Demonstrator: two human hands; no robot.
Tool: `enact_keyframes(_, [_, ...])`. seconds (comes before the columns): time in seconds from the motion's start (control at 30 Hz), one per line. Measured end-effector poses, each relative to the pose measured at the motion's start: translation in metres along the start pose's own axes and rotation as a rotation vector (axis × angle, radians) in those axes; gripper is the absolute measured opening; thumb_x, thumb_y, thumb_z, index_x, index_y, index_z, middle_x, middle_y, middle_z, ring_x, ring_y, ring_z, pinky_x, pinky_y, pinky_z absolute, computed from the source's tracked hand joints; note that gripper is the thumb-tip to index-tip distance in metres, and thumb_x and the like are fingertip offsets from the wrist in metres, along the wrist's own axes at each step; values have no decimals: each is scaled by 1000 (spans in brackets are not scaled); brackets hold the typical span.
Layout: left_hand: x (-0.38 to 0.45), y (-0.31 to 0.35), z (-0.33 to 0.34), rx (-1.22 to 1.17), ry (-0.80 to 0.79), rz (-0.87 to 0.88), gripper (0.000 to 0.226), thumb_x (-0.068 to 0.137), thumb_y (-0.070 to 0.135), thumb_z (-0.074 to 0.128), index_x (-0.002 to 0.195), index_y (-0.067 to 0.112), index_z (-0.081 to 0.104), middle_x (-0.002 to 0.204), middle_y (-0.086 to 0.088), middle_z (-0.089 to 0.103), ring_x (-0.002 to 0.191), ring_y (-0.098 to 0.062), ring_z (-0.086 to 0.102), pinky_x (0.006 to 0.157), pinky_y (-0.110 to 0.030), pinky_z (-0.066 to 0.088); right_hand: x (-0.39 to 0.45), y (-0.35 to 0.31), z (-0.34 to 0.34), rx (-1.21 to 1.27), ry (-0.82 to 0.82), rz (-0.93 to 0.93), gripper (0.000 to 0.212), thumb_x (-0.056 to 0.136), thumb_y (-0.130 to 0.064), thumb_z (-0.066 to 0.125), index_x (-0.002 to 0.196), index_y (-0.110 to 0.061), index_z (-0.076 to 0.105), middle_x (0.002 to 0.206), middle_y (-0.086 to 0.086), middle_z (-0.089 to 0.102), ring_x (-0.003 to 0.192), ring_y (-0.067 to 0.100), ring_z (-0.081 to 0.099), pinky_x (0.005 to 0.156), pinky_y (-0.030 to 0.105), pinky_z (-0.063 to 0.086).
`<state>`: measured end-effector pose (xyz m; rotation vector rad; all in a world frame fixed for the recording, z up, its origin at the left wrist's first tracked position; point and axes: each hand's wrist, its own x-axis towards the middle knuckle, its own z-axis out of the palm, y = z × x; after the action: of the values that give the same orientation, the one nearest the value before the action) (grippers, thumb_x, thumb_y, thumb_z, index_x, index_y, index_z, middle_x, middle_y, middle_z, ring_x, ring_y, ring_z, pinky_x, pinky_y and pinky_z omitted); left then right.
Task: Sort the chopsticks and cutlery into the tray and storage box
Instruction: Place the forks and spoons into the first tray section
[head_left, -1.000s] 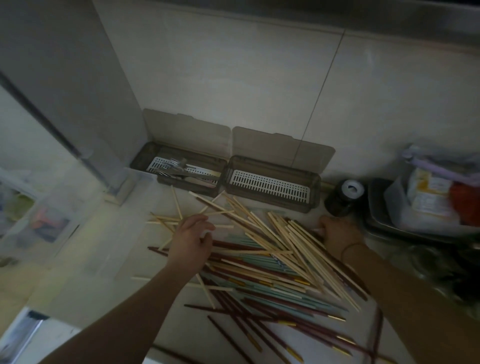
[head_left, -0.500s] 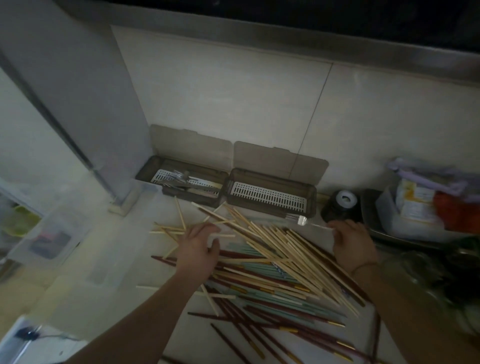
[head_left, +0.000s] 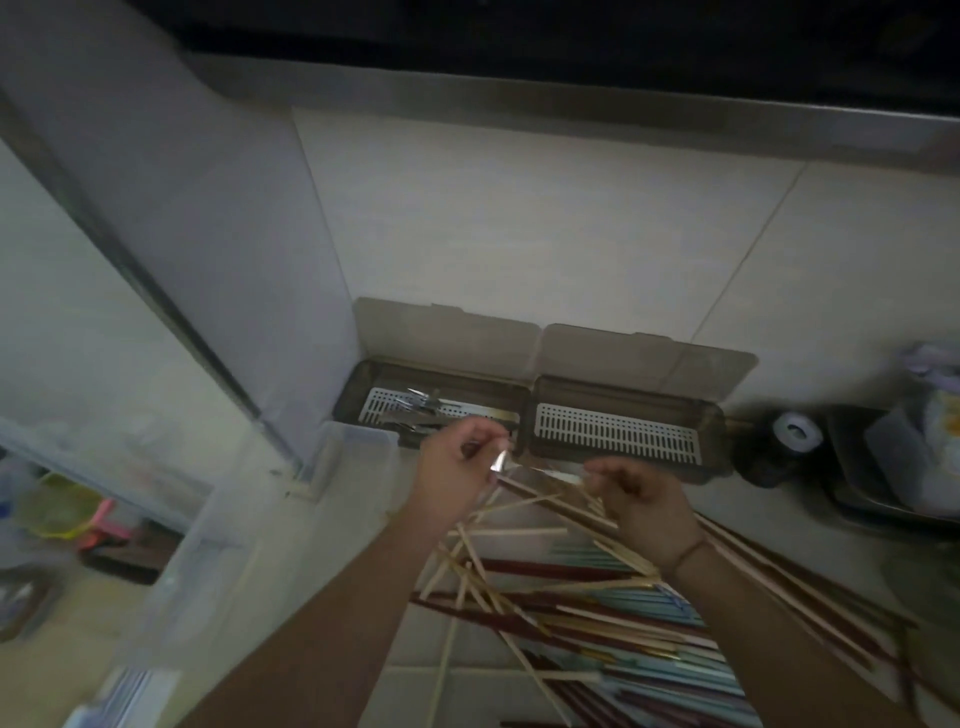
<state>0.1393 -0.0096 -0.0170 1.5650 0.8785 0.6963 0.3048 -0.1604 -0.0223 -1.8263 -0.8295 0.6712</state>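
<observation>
My left hand (head_left: 457, 467) is raised just in front of the left brown translucent plastic storage box with a white slotted insert (head_left: 363, 387), fingers curled and pinching a small shiny metal piece of cutlery (head_left: 500, 460); it is blurred, probably a fork or spoon, can't tell which end I hold. My right hand (head_left: 641, 499) hovers just right of it, fingers curled; whether it pinches the other end of that cutlery or nothing, I cannot tell. Straight ahead of the left hand the left box already holds several metal pieces (head_left: 423, 408). Ahead of the right hand sits the matching right brown box with an empty-looking white slotted tray (head_left: 618, 434), lid up against the tiled wall. Below and behind both hands lies the loose heap of pale wooden, dark red and teal chopsticks (head_left: 597, 613) on the counter, far from sorted. Far right of the right hand: a dark roll of tape (head_left: 779, 441). Judgement: the cutlery is light, rigid and smooth, likely slippery, so pinch mid-handle and lay it flat into the left box. Chopsticks are light, stiff and prone to rolling; gather them in bundles near the middle.
</observation>
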Motion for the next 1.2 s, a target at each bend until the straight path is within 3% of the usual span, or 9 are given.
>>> enact_keyframes(0.17, [34,-19,-54,34,69,75,16,90,10,65,101,22,62,80,-2,67,60,-14,63,60,-26,53,31,-29,43,392,-87,450,19,89,6,56,84,-8,68,57,6,63,42,11,54,42,19,43])
enact_keyframes(0.3, [37,-38,-77,250,284,128,30,90,13,64,119,12,59,110,-2,62,81,8,59,76,-7,46,65,-45,73,265,-46,481,13,90,-4,61,90,-14,68,58,1,68,36,11,53,37,14,33])
enact_keyframes(0.37, [31,-46,-84,349,281,194,31,88,14,61,119,16,58,118,2,54,89,6,59,84,-20,51,78,-49,86,178,-21,496,11,89,-6,63,89,-15,68,56,-2,68,32,10,50,34,12,28])
enact_keyframes(0.47, [25,-52,-89,415,223,282,33,84,25,53,114,15,61,119,2,53,104,-14,59,92,-35,50,91,-50,102,113,26,540,8,85,-5,68,82,-12,69,56,1,67,27,10,45,30,11,26])
enact_keyframes(0.7, [16,-50,-79,600,49,461,31,80,24,55,107,15,66,118,-2,57,110,-19,50,99,-24,36,102,-46,99,-192,51,444,15,70,-15,82,70,-18,67,52,-9,62,55,8,60,52,15,49])
enact_keyframes(0.83, [10,-47,-59,620,1,527,29,77,14,63,105,20,66,112,2,59,105,-17,49,93,-27,40,99,-31,66,-163,65,433,13,75,-10,77,68,-15,67,57,3,67,56,18,65,62,36,60])
enact_keyframes(0.93, [-2,-47,-33,629,-92,574,25,80,18,56,101,17,68,109,2,61,104,-20,53,90,-33,46,65,-23,27,-221,109,307,16,84,-12,69,69,-16,66,47,-7,61,40,5,54,45,20,47])
enact_keyframes(1.07, [-26,-53,8,669,-282,646,24,79,17,61,101,20,68,108,4,62,103,-20,55,88,-33,48,-11,17,-35,-493,144,225,10,84,-19,70,74,-22,67,65,-3,65,61,12,59,63,24,45])
enact_keyframes(1.2, [-53,-64,41,717,-428,689,20,81,22,61,100,25,69,107,9,61,105,-15,51,87,-32,48,-86,59,-93,-652,117,231,14,85,-22,69,79,-33,62,63,-10,61,59,1,54,53,7,36])
